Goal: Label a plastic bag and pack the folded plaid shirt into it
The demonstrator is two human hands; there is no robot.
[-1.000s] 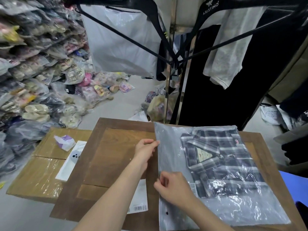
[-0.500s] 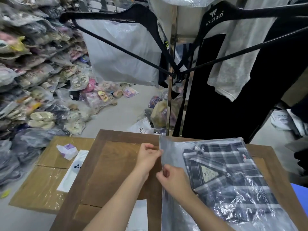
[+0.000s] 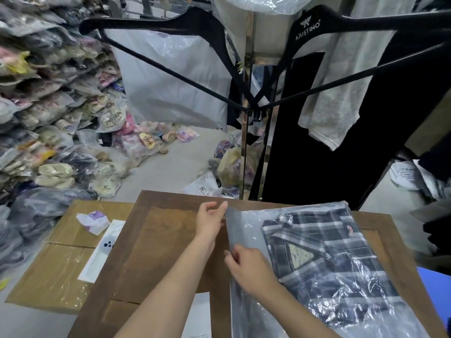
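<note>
A clear plastic bag (image 3: 246, 225) lies on the right half of the brown wooden table (image 3: 158, 240). Inside it sits the folded navy-and-white plaid shirt (image 3: 327, 262), collar label facing up. My left hand (image 3: 210, 220) touches the bag's far left corner with thumb and fingertips. My right hand (image 3: 249, 267) pinches the bag's left edge lower down, between thumb and fingers. A white sheet of labels (image 3: 199, 315) lies under my left forearm at the table's near edge.
A cardboard box (image 3: 61, 272) at the left carries a white packet and crumpled purple paper (image 3: 92, 222). Bagged slippers are piled along the left wall. Black hangers (image 3: 170, 28) and hanging clothes stand behind the table on a metal rack.
My left hand has slid up the bag's left edge to its far corner. My right hand has moved up the same edge. The camera has tilted upward.
</note>
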